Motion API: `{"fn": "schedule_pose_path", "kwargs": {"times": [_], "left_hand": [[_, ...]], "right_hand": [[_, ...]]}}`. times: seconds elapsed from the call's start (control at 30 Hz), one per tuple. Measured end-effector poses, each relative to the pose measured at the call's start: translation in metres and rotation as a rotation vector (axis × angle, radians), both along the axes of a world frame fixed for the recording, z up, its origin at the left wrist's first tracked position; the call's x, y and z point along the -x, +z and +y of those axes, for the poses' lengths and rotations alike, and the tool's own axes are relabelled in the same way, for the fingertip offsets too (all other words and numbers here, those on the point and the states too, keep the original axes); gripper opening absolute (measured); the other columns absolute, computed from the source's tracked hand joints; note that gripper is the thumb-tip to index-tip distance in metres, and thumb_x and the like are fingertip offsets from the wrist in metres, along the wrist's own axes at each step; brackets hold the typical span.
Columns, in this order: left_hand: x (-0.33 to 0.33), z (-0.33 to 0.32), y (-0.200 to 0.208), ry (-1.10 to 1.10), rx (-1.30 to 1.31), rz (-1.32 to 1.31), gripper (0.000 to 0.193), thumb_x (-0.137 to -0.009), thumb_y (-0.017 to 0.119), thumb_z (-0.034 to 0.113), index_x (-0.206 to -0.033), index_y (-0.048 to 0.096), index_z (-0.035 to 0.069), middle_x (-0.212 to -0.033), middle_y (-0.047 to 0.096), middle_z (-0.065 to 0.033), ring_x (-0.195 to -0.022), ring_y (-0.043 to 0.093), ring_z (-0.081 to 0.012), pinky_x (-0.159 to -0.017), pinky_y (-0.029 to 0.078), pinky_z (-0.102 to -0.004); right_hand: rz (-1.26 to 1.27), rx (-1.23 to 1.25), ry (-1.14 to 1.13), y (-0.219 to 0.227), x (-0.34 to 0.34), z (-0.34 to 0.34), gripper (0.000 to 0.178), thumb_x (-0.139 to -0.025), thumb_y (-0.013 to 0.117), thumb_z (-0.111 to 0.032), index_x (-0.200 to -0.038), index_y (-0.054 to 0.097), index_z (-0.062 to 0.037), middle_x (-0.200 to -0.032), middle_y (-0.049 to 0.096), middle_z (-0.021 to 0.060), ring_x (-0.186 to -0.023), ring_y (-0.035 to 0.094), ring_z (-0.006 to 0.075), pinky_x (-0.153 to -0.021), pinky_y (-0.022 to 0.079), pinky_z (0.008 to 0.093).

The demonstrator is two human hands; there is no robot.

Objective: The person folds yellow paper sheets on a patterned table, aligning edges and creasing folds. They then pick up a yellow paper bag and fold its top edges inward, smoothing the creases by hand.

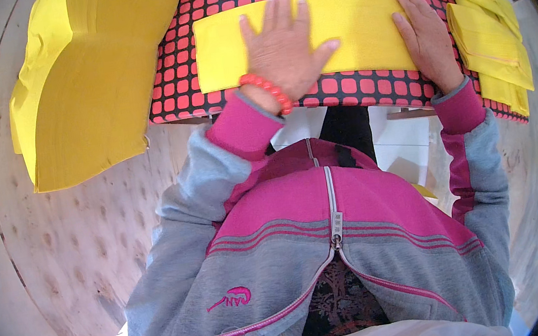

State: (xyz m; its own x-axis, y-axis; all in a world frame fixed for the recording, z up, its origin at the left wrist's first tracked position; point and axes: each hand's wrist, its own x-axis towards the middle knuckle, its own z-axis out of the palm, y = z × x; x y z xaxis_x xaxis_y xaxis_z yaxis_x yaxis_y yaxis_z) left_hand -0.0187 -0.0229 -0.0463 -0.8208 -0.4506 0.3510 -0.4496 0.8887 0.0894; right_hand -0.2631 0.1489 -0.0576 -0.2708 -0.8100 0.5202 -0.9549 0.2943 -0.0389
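A long strip of yellow cloth (353, 31) lies flat across a surface covered in red-and-black checked fabric (173, 72). My left hand (284, 50), with a red bead bracelet at its wrist, rests palm down on the strip left of its middle, fingers spread. At the strip's right end my right hand (427, 38) lies with its fingers stretched out, the fingertips on the cloth's edge and the palm on the checked cover. Neither hand grips anything.
To the left, a large stack of yellow cloth (90, 103) hangs over the edge of the surface. Folded yellow pieces (486, 37) lie piled along the right side. Pale wooden boarding (88, 239) shows below on the left.
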Motion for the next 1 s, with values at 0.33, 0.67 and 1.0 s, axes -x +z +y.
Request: {"fn": "schedule_pose_path", "kwargs": {"times": [0.33,0.67,1.0], "left_hand": [[-0.063,-0.034,0.008,0.153,-0.012,-0.113,0.075,-0.101,0.046,0.053,-0.155,0.035,0.002,-0.164,0.028,-0.0221,-0.153,0.025,-0.0366,-0.118,0.017,-0.0672],[-0.061,-0.037,0.005,0.143,0.043,-0.123,0.073,-0.101,0.046,0.052,-0.153,0.039,0.001,-0.163,0.031,-0.0203,-0.152,0.026,-0.0353,-0.117,0.017,-0.069],[-0.062,-0.036,0.007,0.141,-0.012,-0.131,0.075,-0.102,0.046,0.052,-0.155,0.035,0.0,-0.164,0.028,-0.0216,-0.154,0.023,-0.0352,-0.118,0.013,-0.0679]], "right_hand": [[0.033,-0.029,-0.044,0.005,-0.003,0.0,0.05,-0.1,0.055,-0.035,-0.137,0.058,-0.0015,-0.143,0.055,0.0246,-0.135,0.051,0.0371,-0.11,0.04,0.0478],[0.026,0.152,0.329,0.021,-0.148,-0.092,0.045,-0.096,0.058,-0.035,-0.126,0.063,-0.0015,-0.134,0.06,0.0199,-0.13,0.052,0.0363,-0.108,0.038,0.0532],[-0.079,0.018,0.065,0.0,-0.092,-0.058,0.053,-0.099,0.053,-0.041,-0.137,0.057,-0.0034,-0.147,0.051,0.0242,-0.14,0.045,0.0377,-0.115,0.032,0.0525]]}}
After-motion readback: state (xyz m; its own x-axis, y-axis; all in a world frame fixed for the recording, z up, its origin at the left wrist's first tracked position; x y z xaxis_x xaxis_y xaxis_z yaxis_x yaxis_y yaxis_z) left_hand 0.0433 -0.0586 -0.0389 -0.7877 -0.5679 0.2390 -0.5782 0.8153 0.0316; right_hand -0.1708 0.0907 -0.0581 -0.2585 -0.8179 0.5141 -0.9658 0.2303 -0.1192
